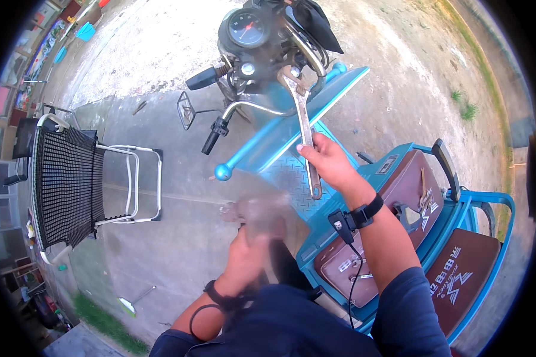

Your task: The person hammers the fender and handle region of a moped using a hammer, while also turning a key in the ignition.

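Observation:
My right hand [330, 160] is closed round the handle of a silver adjustable wrench [304, 113]. The wrench's jaw end points up toward the handlebar [262, 108] of a blue three-wheeled vehicle; whether it touches metal there I cannot tell. Below the handlebar stands the blue front panel [268, 143], with rounded ends on its top tube. My left hand [244, 253] is low in the middle, in front of my body. A hazy smear covers its fingers, so whether it holds anything is hidden. Both wrists wear black straps with cables.
A round speedometer [246, 28] and a mirror [186, 110] sit at the vehicle's front. On the brown seat [408, 175] lie pliers [424, 193], a grey metal piece [408, 218] and a small wrench [361, 276]. A black mesh chair [68, 178] stands at left.

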Demonstrator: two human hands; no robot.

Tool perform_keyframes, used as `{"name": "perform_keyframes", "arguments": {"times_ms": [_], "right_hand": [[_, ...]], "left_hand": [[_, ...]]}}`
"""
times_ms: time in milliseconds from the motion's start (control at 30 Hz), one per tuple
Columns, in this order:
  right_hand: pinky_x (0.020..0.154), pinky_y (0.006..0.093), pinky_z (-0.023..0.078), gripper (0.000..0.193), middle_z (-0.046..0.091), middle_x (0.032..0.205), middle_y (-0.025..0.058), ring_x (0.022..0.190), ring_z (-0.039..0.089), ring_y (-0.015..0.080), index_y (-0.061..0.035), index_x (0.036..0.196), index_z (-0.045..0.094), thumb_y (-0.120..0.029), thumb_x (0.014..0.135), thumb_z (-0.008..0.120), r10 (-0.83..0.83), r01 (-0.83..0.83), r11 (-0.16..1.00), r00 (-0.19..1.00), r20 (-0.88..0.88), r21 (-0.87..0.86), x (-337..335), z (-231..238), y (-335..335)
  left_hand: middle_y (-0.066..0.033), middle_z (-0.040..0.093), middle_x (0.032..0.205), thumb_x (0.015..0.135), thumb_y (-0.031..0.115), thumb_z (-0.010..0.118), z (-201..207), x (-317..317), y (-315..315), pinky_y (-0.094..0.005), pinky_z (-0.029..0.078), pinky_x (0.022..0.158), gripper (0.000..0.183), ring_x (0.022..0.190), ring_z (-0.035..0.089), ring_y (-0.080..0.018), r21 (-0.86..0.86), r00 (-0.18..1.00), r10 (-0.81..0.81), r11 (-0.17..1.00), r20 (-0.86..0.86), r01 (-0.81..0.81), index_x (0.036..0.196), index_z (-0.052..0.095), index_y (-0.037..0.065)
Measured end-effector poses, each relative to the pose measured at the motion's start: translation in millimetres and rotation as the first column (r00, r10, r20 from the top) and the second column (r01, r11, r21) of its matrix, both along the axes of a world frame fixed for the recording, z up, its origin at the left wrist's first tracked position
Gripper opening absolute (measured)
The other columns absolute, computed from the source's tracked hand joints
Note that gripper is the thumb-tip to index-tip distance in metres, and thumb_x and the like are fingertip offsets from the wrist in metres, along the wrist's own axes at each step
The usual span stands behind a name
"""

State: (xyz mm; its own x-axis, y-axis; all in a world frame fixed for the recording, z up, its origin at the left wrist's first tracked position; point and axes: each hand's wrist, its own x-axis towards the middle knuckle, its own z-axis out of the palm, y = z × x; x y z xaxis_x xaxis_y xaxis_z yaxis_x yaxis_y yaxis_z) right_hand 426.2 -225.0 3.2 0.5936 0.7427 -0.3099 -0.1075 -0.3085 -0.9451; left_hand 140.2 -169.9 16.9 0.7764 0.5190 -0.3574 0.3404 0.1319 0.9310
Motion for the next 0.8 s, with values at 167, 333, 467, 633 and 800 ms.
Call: {"name": "perform_keyframes", "arguments": {"times_ms": [167, 333, 467, 633, 800], "right_hand": [[0.074, 0.0394, 0.052, 0.038, 0.064, 0.091, 0.0126, 0.084, 0.064, 0.0222, 0.0037, 0.112, 0.055, -0.025, 0.09, 0.067, -0.036, 0.04, 0.972, 0.999, 0.025, -0.232, -33.5, 25.7, 2.8], [0.064, 0.0363, 0.047, 0.038, 0.057, 0.078, 0.0117, 0.072, 0.061, 0.0213, 0.0039, 0.114, 0.051, -0.017, 0.085, 0.065, -0.103, 0.181, 0.968, 0.918, 0.382, -0.175, -41.9, 19.9, -7.4], [0.065, 0.0386, 0.048, 0.043, 0.058, 0.076, 0.0151, 0.07, 0.06, 0.0254, 0.0046, 0.119, 0.051, -0.015, 0.082, 0.064, -0.036, 0.124, 0.964, 0.938, 0.344, -0.236, -32.6, 20.8, -14.8], [0.066, 0.0395, 0.049, 0.044, 0.058, 0.076, 0.0154, 0.07, 0.061, 0.0273, 0.0024, 0.121, 0.053, -0.014, 0.082, 0.063, 0.044, 0.055, 0.963, 0.933, 0.357, -0.263, -11.3, 29.1, -29.9], [0.084, 0.0497, 0.05, 0.051, 0.066, 0.101, 0.03, 0.096, 0.064, 0.0462, 0.0014, 0.127, 0.051, -0.021, 0.084, 0.064, 0.13, 0.018, 0.933, 0.915, 0.382, -0.361, 3.7, 27.4, -41.5]], "left_hand": [[-0.0014, 0.048, 0.069, 0.106, 0.032, 0.05, 4.3, -9.3, 22.1, -0.0243, 0.043, 0.047, 0.028, 0.052, 0.046, -0.0083, -0.061, 0.996, 0.09, 0.994, -0.012, -0.091, 0.097, 0.044, 0.007], [-0.0012, 0.048, 0.068, 0.106, 0.032, 0.051, 2.8, 0.2, 3.7, -0.0246, 0.043, 0.047, 0.028, 0.052, 0.047, -0.0086, -0.136, 0.995, 0.052, 0.989, -0.084, -0.063, 0.097, 0.044, 0.007], [-0.0013, 0.048, 0.068, 0.105, 0.034, 0.052, 12.8, 8.3, 6.1, -0.0249, 0.043, 0.048, 0.029, 0.052, 0.048, -0.0087, -0.146, 0.998, -0.003, 0.989, -0.06, -0.006, 0.096, 0.044, 0.007], [-0.0009, 0.048, 0.067, 0.105, 0.036, 0.052, 30.5, 20.7, 17.2, -0.0249, 0.043, 0.047, 0.031, 0.051, 0.047, -0.0086, -0.196, 0.997, 0.047, 0.979, -0.064, -0.059, 0.096, 0.043, 0.007], [-0.001, 0.048, 0.067, 0.105, 0.037, 0.052, 23.9, 16.1, 29.3, -0.0247, 0.043, 0.046, 0.032, 0.051, 0.047, -0.0086, -0.099, 0.992, 0.059, 0.993, -0.114, -0.071, 0.096, 0.043, 0.007]]}}
